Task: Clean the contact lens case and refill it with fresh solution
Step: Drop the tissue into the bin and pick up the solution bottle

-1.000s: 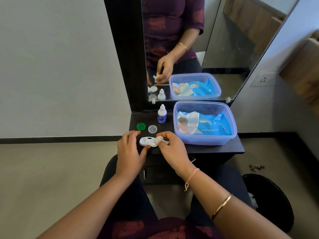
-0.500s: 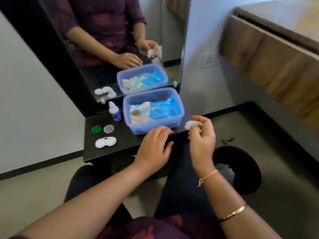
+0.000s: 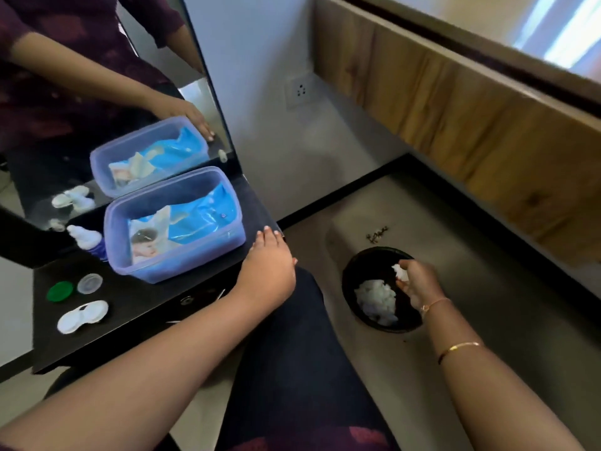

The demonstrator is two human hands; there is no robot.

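The white contact lens case (image 3: 83,316) lies open on the black table (image 3: 136,304) at the left, with a green cap (image 3: 59,291) and a clear cap (image 3: 89,283) just behind it. The solution bottle (image 3: 86,239) stands behind them, by the mirror. My left hand (image 3: 268,263) rests flat on the table's right front edge, beside the blue tub (image 3: 175,222). My right hand (image 3: 418,283) pinches a small white tissue wad (image 3: 399,272) over the black bin (image 3: 382,288) on the floor.
The blue plastic tub holds a blue wipes pack. The bin has white tissue wads (image 3: 377,301) inside. A mirror (image 3: 97,109) stands behind the table. A wooden cabinet (image 3: 471,125) runs along the right. My legs lie between the table and the bin.
My right hand left the lens case and carried the tissue wad right and down over the bin. My left hand let go of the case and moved to the table's right edge.
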